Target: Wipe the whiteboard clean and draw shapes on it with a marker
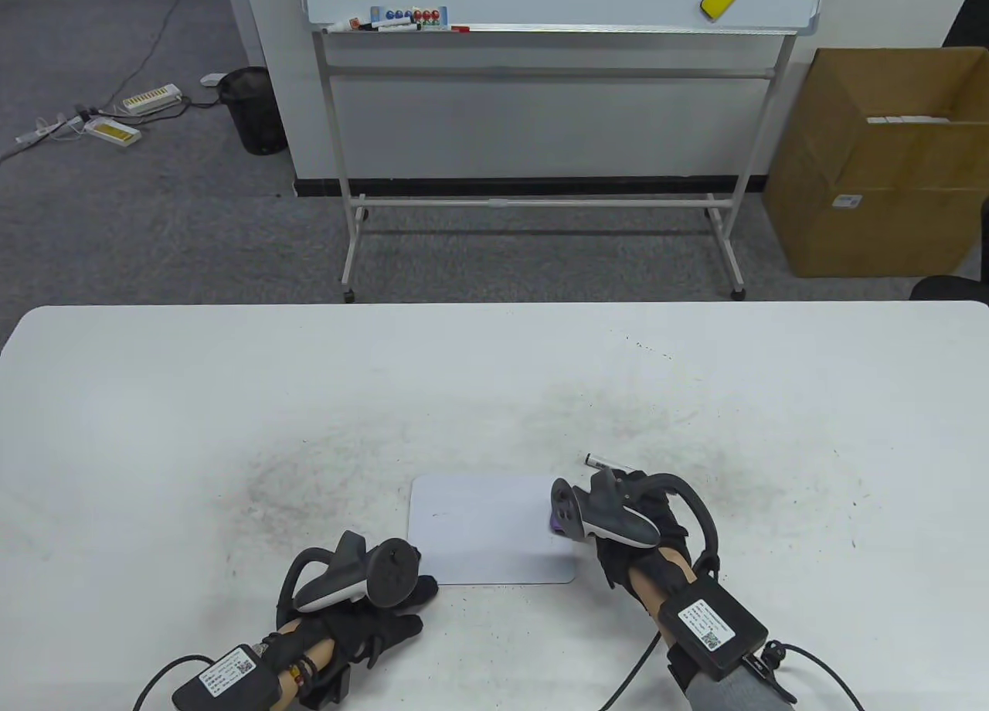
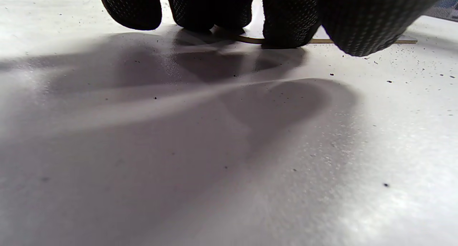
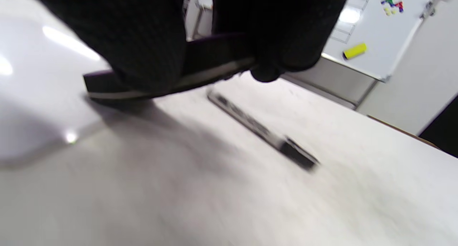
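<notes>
Grey carpet (image 1: 139,224), wheeled standing board (image 1: 541,0), cardboard box (image 1: 881,178), black bin (image 1: 251,108).

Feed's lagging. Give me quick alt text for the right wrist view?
The right hand grips a flat dark eraser at the edge of the small whiteboard. A marker lies on the table just beyond; the picture is blurred.

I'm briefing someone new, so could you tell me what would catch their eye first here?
Two gloved hands flank a small whiteboard on the smudged table: the right hand grips a dark eraser at its right edge, the left hand rests at its lower left corner. A marker lies just beyond.
</notes>
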The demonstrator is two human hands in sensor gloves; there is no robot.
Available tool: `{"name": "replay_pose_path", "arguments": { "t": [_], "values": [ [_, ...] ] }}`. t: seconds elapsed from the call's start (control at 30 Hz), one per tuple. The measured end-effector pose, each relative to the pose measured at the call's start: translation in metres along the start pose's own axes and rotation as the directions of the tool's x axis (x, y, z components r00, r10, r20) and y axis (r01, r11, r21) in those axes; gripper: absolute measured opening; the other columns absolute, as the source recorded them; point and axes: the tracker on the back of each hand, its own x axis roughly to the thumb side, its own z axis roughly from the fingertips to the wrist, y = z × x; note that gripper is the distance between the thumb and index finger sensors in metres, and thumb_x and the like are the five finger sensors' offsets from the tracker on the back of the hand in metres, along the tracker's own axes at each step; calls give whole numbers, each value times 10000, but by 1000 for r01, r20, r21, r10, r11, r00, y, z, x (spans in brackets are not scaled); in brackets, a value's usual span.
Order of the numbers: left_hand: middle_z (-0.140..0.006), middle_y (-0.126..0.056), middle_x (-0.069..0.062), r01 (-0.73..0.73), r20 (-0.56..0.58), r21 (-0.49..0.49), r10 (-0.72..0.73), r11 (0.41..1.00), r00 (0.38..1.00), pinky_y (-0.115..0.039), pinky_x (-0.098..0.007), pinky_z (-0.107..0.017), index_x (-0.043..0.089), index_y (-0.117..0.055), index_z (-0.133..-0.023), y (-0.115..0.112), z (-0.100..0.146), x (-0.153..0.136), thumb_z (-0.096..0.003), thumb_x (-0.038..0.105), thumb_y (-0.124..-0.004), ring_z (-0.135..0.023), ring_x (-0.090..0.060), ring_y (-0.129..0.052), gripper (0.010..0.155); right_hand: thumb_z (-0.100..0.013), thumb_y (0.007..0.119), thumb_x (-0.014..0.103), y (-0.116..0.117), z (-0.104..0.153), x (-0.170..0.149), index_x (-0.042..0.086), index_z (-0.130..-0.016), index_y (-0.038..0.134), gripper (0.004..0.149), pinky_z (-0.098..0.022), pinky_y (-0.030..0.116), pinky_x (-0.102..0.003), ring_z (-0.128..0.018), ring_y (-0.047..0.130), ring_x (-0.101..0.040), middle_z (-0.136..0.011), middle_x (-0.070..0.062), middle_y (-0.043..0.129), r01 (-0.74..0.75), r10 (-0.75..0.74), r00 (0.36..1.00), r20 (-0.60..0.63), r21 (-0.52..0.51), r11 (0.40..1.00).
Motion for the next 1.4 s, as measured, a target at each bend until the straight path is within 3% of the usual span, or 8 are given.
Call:
{"name": "replay_pose_path", "arguments": {
  "t": [0.13,0.33,0.47,0.6,0.9,1.13,1.27,1.4],
  "values": [
    [-1158,-484,60,2,0,-2,-2,1000,1000,-583,-516,-774,444,-662,-940,0,0,0,-362,559,-742,-1118,-224,-524,595,-353,881,374,-16,-10,47,400,-946,686,625,-614,782,-408,-882,845,-384,-1031,-136,681,205,-203,975,94,-22,978],
    [-1158,-482,63,9,-3,0,-9,1000,1000,-581,-520,-775,446,-656,-941,0,1,1,-363,557,-741,-1119,-222,-524,595,-357,864,380,-9,-33,113,412,-944,676,617,-613,785,-402,-883,847,-374,-1032,-129,677,151,-148,973,176,-4,989],
    [-1151,-498,67,6,-13,9,-6,1000,1000,-581,-522,-774,450,-670,-930,0,1,1,-366,552,-741,-1114,-217,-539,577,-352,872,371,-7,-37,117,423,-918,678,600,-608,794,-402,-877,860,-376,-1027,-127,690,116,-114,978,172,-3,993],
    [-1147,-508,65,14,-12,19,-14,1000,1000,-587,-523,-771,445,-676,-924,0,1,1,-370,535,-743,-1111,-219,-548,565,-347,888,351,-2,-27,93,422,-904,692,594,-615,791,-408,-887,856,-381,-1028,-126,694,45,-45,990,133,4,999],
    [-1151,-504,61,13,-9,17,-13,1000,1000,-585,-527,-770,444,-676,-925,0,0,2,-368,543,-739,-1112,-224,-546,569,-342,896,343,33,14,0,411,-900,691,598,-609,795,-413,-880,864,-388,-1019,-139,711,55,-54,998,-22,46,997],
    [-1151,-515,45,14,-1,40,-14,999,1000,-581,-546,-771,429,-683,-932,-1,1,3,-370,546,-732,-1109,-241,-559,576,-345,888,362,37,31,-28,411,-924,694,612,-616,785,-414,-883,854,-381,-1025,-131,699,134,-130,988,-85,44,990],
    [-1159,-508,16,-12,34,45,10,999,999,-570,-561,-771,411,-674,-958,-2,2,0,-370,541,-727,-1108,-272,-555,605,-341,878,397,31,40,-64,372,-959,663,655,-606,792,-419,-873,868,-362,-1023,-119,701,223,-232,956,-181,-70,972],
    [-1168,-533,-19,-94,53,73,91,993,994,-545,-603,-772,370,-641,-989,4,4,-3,-374,533,-726,-1101,-305,-588,643,-344,878,396,35,46,-108,298,-986,657,685,-596,790,-430,-871,867,-373,-1026,-121,700,340,-395,866,-308,-217,915]
  ]
}}
